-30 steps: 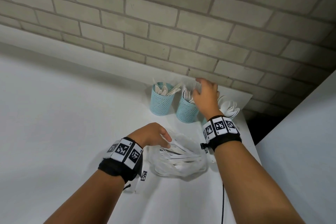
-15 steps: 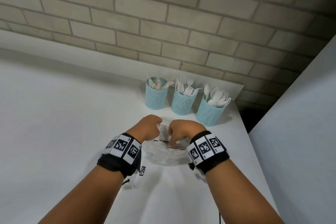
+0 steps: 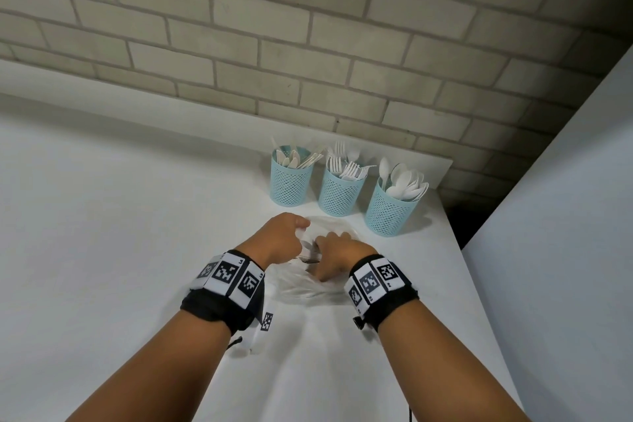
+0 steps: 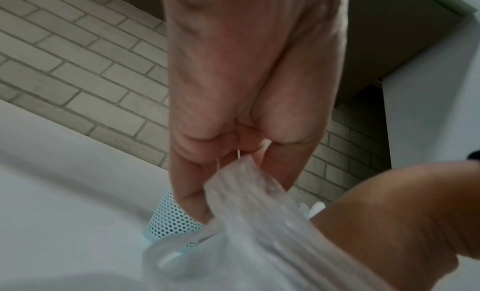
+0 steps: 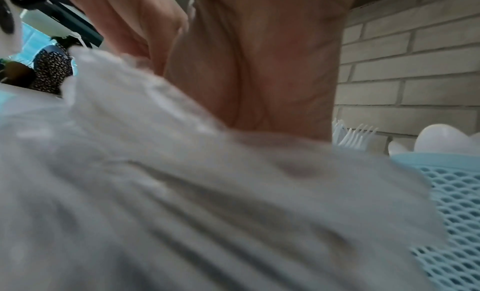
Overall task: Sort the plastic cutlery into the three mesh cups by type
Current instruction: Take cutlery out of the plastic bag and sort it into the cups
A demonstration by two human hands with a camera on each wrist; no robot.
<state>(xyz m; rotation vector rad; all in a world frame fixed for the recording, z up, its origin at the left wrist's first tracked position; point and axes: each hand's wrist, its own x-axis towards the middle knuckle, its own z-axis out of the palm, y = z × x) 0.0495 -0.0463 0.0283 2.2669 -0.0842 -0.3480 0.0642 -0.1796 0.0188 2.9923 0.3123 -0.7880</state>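
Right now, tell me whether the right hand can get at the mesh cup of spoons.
Probably yes. The right hand is busy in the clear plastic bag, but the light blue mesh cup of white plastic spoons stands just beyond it, with nothing between them.

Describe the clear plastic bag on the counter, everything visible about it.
The plastic bag is thin, clear and crumpled, lying on the white counter just in front of the three blue mesh cups. The left hand pinches its bunched, pleated edge, seen close in the left wrist view. The right hand reaches into it. What is left inside is too blurred to tell.
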